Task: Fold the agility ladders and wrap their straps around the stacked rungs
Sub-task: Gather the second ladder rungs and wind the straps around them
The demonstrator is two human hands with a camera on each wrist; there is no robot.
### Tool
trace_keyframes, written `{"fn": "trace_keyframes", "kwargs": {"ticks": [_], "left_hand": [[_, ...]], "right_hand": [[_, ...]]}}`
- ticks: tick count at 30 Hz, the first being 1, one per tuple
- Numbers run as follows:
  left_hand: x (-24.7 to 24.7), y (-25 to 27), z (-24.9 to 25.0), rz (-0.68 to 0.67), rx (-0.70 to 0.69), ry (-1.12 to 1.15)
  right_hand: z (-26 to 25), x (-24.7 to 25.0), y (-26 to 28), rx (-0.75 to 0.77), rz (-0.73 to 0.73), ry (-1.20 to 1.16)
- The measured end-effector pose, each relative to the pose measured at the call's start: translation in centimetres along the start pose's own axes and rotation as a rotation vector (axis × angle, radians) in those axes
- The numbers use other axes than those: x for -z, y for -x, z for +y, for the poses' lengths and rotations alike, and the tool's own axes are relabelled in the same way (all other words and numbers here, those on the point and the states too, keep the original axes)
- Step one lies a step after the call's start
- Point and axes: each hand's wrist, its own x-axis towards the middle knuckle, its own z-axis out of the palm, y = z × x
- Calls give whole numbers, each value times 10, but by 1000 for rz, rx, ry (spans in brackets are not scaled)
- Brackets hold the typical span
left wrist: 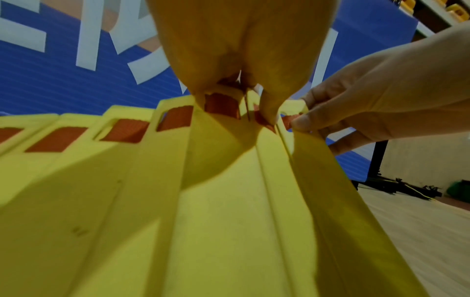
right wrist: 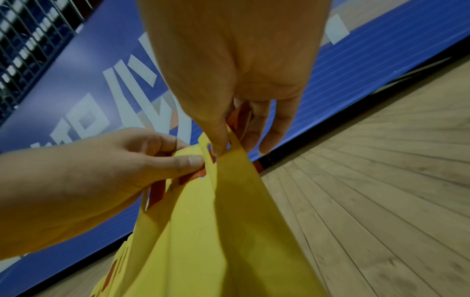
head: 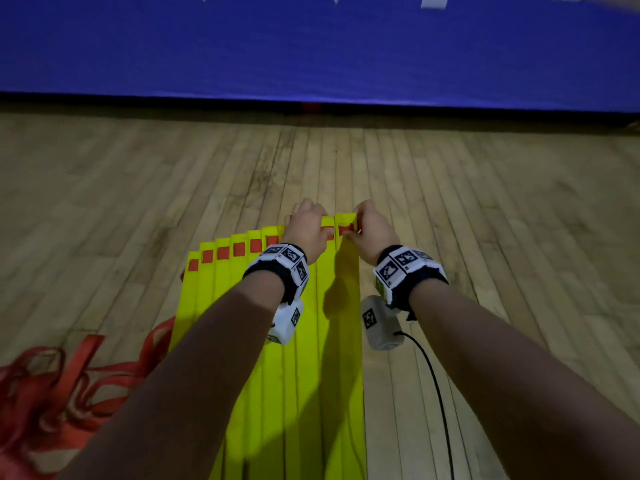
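Observation:
Several flat yellow rungs (head: 304, 368) lie side by side on the wooden floor, fanned toward the left, with a red strap (head: 239, 249) threaded through slots near their far ends. My left hand (head: 306, 225) grips the far ends of the rungs beside the last one, thumb pressed on the strap (left wrist: 221, 105). My right hand (head: 363, 223) pinches the far end of the rightmost rung (right wrist: 229, 180) at its slot, thumb on top and fingers behind. The hands (right wrist: 193, 160) nearly touch. A loose heap of red strap (head: 52, 386) lies at the lower left.
A blue padded wall (head: 311, 50) with white lettering runs along the far edge of the floor. A black cable (head: 440, 400) trails from my right wrist over the boards. Dark stands (left wrist: 396, 186) sit far right by the wall.

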Motion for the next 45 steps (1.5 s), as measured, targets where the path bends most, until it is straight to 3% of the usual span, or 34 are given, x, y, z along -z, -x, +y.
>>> {"fn": "trace_keyframes", "kwargs": {"ticks": [5,11,22,31,37,41,45], "left_hand": [[37,18,24,103,-36,-17],[74,54,57,101,-50,-20],[149,133,101,191,-78,76],[161,204,125,141,-169,1],[166,232,132,53,-248,-251],[170,241,139,81,-204,-241],[171,247,148,196,-213,-198]], "right_hand": [[-28,28,23,48,69,23],[-55,61,72,40,93,70],[-102,113,161,182,186,114],[-92,120,238,223,197,142],[-81,112,261,191,251,174],[-84,110,270,208,300,176],[-89,119,277,234,379,198]]}}
